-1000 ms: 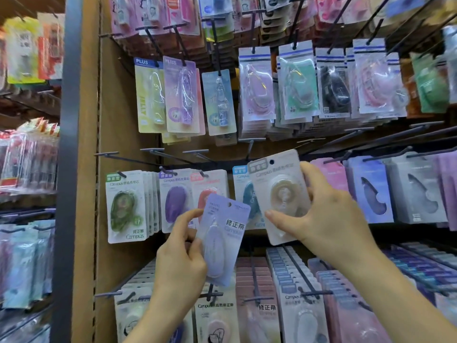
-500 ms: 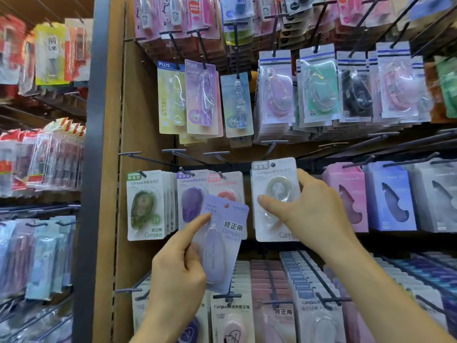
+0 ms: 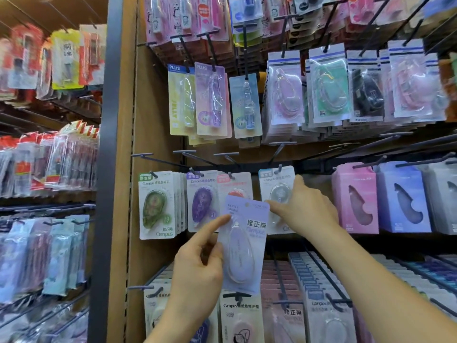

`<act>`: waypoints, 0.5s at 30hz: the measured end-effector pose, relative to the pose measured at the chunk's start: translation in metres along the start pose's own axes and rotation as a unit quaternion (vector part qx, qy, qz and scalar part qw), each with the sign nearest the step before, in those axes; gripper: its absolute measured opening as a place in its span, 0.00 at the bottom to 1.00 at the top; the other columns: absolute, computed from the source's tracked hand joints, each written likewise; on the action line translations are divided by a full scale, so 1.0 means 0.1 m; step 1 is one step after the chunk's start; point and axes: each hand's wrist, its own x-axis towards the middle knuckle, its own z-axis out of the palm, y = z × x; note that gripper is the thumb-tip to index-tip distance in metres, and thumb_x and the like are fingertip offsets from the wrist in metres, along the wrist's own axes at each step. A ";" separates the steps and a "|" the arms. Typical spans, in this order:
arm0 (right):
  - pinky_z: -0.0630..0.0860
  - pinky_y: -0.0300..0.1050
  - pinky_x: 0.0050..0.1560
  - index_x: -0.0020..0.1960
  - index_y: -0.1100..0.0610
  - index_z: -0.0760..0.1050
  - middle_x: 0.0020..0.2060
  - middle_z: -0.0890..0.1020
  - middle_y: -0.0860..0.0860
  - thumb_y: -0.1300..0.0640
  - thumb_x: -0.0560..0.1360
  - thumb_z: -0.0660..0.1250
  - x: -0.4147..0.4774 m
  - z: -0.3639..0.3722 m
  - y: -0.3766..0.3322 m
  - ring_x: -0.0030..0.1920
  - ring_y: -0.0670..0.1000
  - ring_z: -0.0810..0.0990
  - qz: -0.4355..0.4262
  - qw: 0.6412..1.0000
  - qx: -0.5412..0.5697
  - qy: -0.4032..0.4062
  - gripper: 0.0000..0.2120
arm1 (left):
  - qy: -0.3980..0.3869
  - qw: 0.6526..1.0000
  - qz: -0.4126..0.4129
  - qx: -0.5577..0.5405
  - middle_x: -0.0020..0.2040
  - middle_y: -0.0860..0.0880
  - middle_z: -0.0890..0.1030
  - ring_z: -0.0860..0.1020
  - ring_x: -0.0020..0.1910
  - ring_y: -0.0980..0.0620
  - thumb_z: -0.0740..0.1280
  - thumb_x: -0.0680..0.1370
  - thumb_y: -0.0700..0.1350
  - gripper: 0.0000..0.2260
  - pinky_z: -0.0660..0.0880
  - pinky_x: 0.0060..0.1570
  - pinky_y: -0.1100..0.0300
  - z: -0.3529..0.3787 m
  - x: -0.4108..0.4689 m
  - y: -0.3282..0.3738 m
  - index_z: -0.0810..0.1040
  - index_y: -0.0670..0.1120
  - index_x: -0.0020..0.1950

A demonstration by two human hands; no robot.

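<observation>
My right hand [image 3: 306, 209], fingers [image 3: 273, 203] clamped on the white pack [image 3: 277, 189], holds it upright at the hook [image 3: 279, 167] just above, while my left hand [image 3: 197, 268] grips the lilac pack [image 3: 243, 246] lower left.

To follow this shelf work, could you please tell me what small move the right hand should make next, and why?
Probably push the grey pack fully back onto its peg. The right hand pinches that pack, whose top looks to be at the peg already, level with the row beside it. The left hand holds the lilac pack, so it cannot help.
</observation>
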 end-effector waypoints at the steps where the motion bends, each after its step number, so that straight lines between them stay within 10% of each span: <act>1: 0.70 0.47 0.40 0.72 0.56 0.59 0.57 0.79 0.57 0.31 0.73 0.64 -0.02 -0.01 0.01 0.55 0.60 0.79 0.002 1.000 -0.001 -0.002 0.39 | -0.003 1.000 -0.002 -0.004 0.32 0.53 0.72 0.66 0.29 0.56 0.61 0.80 0.32 0.23 0.64 0.31 0.66 0.01 0.00 0.00 0.80 0.59 0.60; 8: 0.80 0.50 0.48 0.68 0.41 0.70 0.47 0.84 0.43 0.41 0.78 0.61 -0.50 -0.21 0.34 0.50 0.47 0.81 -0.096 0.964 0.248 -0.005 0.19 | -0.007 0.999 0.013 -0.032 0.33 0.47 0.75 0.68 0.30 0.56 0.63 0.79 0.33 0.22 0.66 0.32 0.66 0.19 0.07 0.05 0.77 0.60 0.61; 11: 0.78 0.39 0.41 0.70 0.30 0.58 0.47 0.85 0.37 0.46 0.72 0.71 -0.65 -0.25 0.37 0.48 0.40 0.83 -0.107 0.897 0.405 -0.144 0.33 | 0.007 0.999 0.029 -0.032 0.38 0.50 0.81 0.76 0.35 0.56 0.67 0.78 0.33 0.22 0.72 0.37 0.64 0.38 0.12 0.08 0.77 0.60 0.60; 15: 0.78 0.39 0.45 0.70 0.26 0.53 0.47 0.84 0.38 0.54 0.71 0.75 -0.67 -0.22 0.50 0.45 0.40 0.83 -0.145 0.913 0.379 -0.036 0.42 | 0.017 0.998 0.060 -0.019 0.42 0.58 0.81 0.79 0.40 0.57 0.69 0.77 0.35 0.20 0.74 0.39 0.69 0.70 0.12 0.17 0.78 0.60 0.57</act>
